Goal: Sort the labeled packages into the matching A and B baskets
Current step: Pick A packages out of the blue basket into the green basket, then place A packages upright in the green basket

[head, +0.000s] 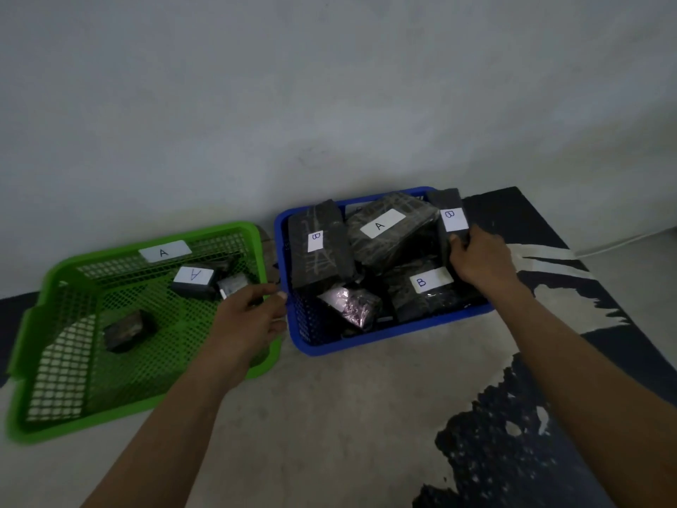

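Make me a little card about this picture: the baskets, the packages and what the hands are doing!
green basket: labelled A; holds the small A package and two dark ones with no letter showing
blue basket: no label in sight; holds the big A package, the tall B package, the low B package and a shiny pouch
right hand: grips the end B package at the blue basket's far right corner
left hand: over the green basket's right edge, seemingly holding nothing

A dark patterned rug (pixel 549 416) lies before a pale wall (pixel 329 86).
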